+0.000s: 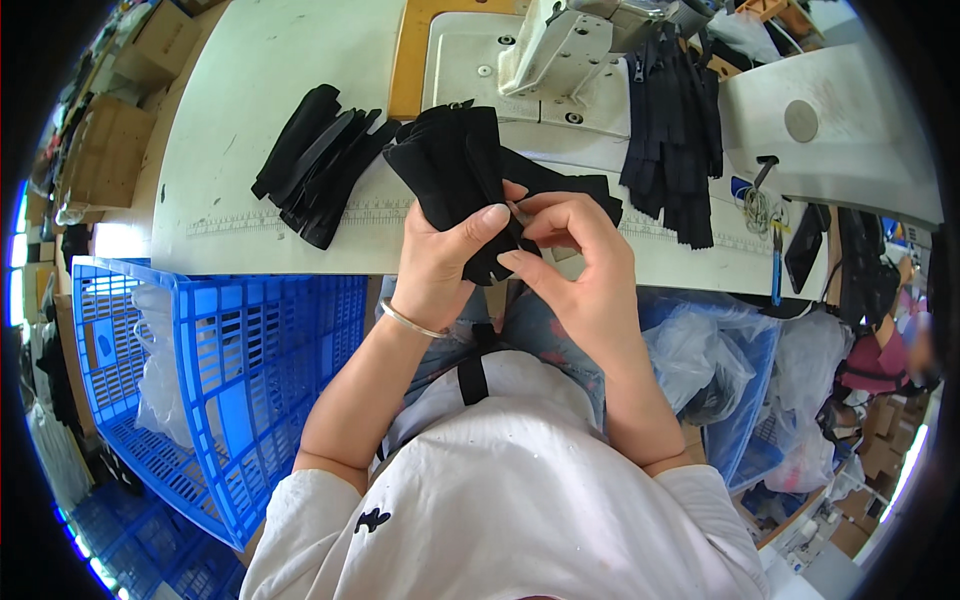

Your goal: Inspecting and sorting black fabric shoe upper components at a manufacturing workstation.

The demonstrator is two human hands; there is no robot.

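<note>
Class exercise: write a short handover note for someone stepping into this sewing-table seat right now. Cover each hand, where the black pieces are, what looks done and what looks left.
Left hand: grips a bundle of black fabric pieces, thumb across the front.
Right hand: pinches a small part at the bundle's edge, fingertips meeting the left thumb.
Loose pile of black strips: on the table, left of the bundle.
Bunch of black zippers: hangs by the sewing machine, right.
Blue crate: at left, holding clear bags.
Done or left: cannot tell which pile is finished; the held bundle is in work.
</note>
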